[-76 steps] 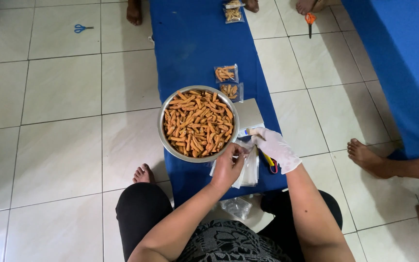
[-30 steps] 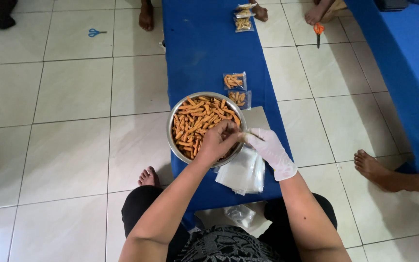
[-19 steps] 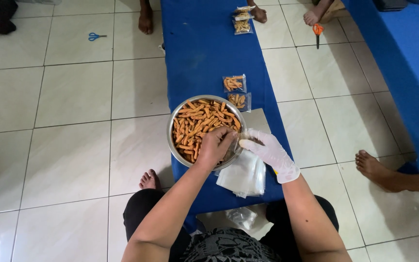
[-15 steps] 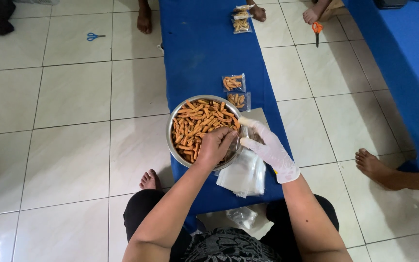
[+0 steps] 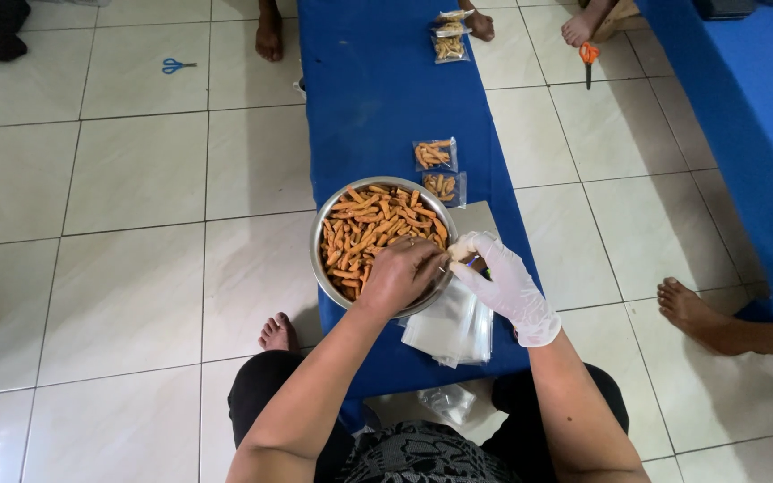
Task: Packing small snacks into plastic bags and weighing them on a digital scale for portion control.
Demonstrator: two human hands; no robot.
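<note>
Orange snack sticks (image 5: 378, 228), heaped in a round steel bowl (image 5: 319, 259) on the near half of the long blue bench (image 5: 378, 80), close to its right edge. Bare left hand (image 5: 400, 275) over the bowl's near right rim, fingers curled and tips drawn together. Gloved right hand (image 5: 503, 284) just beside it, past the rim, fingertips pinched and meeting those of the left. Too small to tell what sits between the two: a few sticks, a bag mouth, or both.

Under the gloved hand, a stack of clear flat bags (image 5: 454, 326) at the bench's near right corner. Beyond the bowl, two small filled packets (image 5: 433, 154) side by side; more packets (image 5: 447, 36) at the far end.

Likely mid-portioning, judging by the filled packets and the empty bags: a pinch of sticks at the point of handover. Needed for the next move: a bag mouth held well open and a grip light enough not to snap the sticks.

On the floor tiles, orange scissors (image 5: 589, 55) right of the bench, blue scissors (image 5: 174, 65) left of it, and another person's bare foot (image 5: 691, 309) at right.
</note>
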